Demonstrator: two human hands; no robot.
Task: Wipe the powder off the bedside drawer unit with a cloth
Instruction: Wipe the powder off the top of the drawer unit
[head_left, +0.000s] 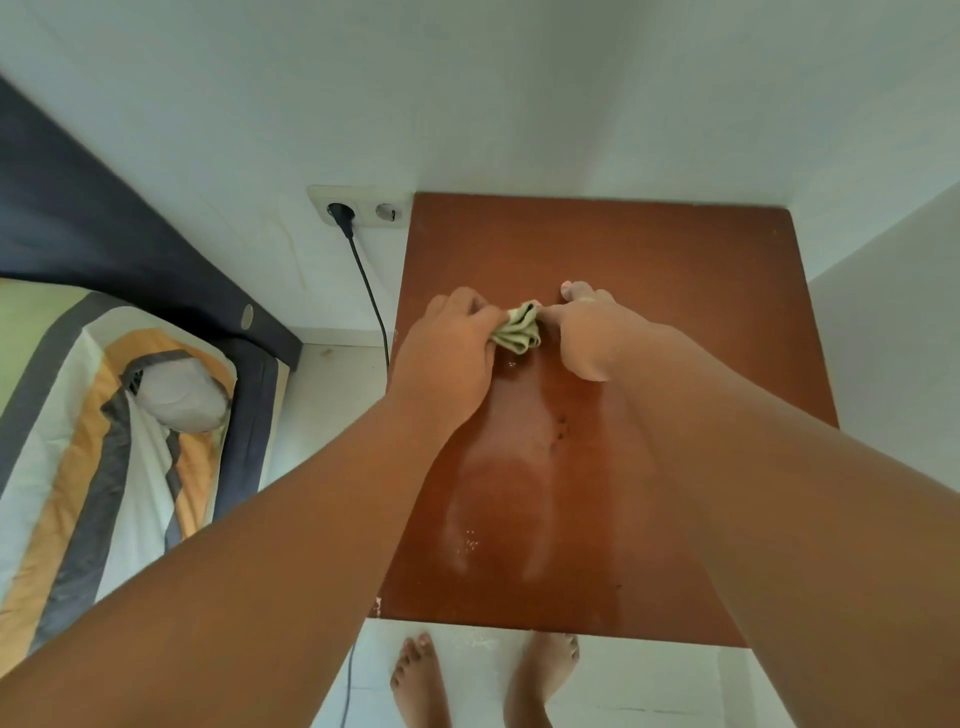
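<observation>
Soft, even light fills the room, bright enough but a little flat; it seems to come from behind the person, though the source itself is not visible. The glossy reddish-brown wooden top of the drawer unit (649, 249) carries a pale sheen near its front and only faint shadows. The wide lens bends the striped quilted bedcover (78, 441) at the left edge, and the whole picture is slightly soft.
</observation>
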